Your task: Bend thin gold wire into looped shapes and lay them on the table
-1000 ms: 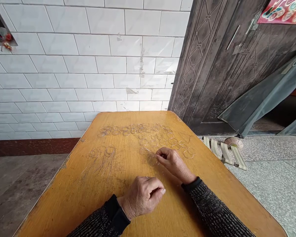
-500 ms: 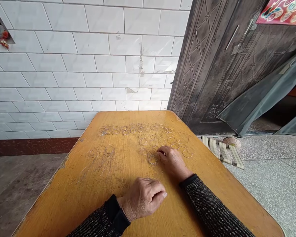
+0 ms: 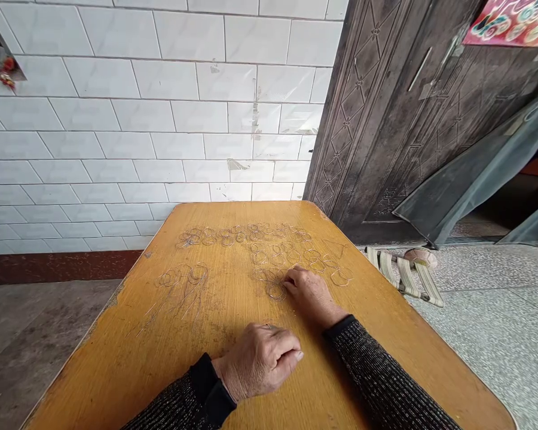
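Thin wire shaped into loops lies over the wooden table [image 3: 233, 275]. My right hand [image 3: 307, 289] is at a small wire loop [image 3: 277, 291] right of the middle, its fingers pinched together at the loop's right edge. The fingertips are partly hidden. Closer to me, my left hand [image 3: 262, 361] rests on the table in a loose fist, the thumb against the curled index finger; no wire shows in it. Several joined wire loops [image 3: 278, 255] lie just beyond my right hand, and a long row of loops [image 3: 237, 234] runs across the far part.
Wire loops with long loose ends [image 3: 192, 280] lie at the left of the table. A bent wire triangle [image 3: 335, 246] is near the right edge. Beyond stand a white tiled wall [image 3: 174, 113] and a dark carved door [image 3: 385, 119]. A striped strap seat [image 3: 406, 278] is on the right.
My right hand has shifted slightly left, its fingertips moving down onto the edge of the small wire loop. My left hand stays in the same place.
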`<state>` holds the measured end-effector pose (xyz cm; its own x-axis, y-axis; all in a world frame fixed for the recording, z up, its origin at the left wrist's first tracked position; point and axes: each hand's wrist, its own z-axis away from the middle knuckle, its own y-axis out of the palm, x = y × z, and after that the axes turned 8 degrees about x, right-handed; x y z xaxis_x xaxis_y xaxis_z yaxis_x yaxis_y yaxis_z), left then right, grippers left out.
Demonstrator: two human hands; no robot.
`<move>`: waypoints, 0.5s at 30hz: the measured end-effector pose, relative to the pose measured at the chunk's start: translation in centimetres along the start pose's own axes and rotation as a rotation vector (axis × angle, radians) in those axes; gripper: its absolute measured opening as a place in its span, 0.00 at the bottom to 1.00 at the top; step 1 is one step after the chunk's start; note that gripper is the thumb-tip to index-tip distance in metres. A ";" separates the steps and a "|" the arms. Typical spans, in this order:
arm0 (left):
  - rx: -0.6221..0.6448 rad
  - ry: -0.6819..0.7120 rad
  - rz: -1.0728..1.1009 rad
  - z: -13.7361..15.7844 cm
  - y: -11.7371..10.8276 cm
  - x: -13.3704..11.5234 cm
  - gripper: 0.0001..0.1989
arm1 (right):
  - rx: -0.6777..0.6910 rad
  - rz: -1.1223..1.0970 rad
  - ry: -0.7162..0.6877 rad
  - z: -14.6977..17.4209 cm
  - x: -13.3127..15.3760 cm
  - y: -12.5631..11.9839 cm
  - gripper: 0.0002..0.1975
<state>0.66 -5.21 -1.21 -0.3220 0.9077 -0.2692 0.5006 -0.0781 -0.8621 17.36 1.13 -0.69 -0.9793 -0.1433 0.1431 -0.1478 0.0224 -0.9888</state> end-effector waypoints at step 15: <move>-0.174 -0.480 0.608 -0.6 -1.1 0.4 0.11 | -0.144 -0.121 -0.049 0.9 0.1 -1.6 0.11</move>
<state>0.46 -4.48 -0.13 -0.2434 0.4463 -0.8612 0.8058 -0.4011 -0.4356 17.65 0.17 0.87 -0.9457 -0.2016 0.2551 -0.2861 0.1428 -0.9475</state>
